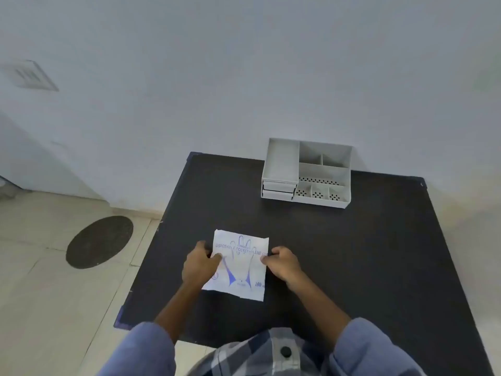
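Observation:
A white packet of disposable polyethylene gloves [240, 270], printed in blue with a hand outline, lies flat on the dark table [352, 253] in front of me. My left hand [199, 265] pinches the packet's left edge between thumb and curled fingers. My right hand [283, 263] pinches its right edge the same way. Both hands hold the packet near its upper half.
A white plastic organiser [306, 172] with several compartments and small drawers stands at the table's back edge against the pale wall. To the left, a tiled floor carries a dark round mat [99, 241]. My blue sleeves and checked shirt fill the bottom.

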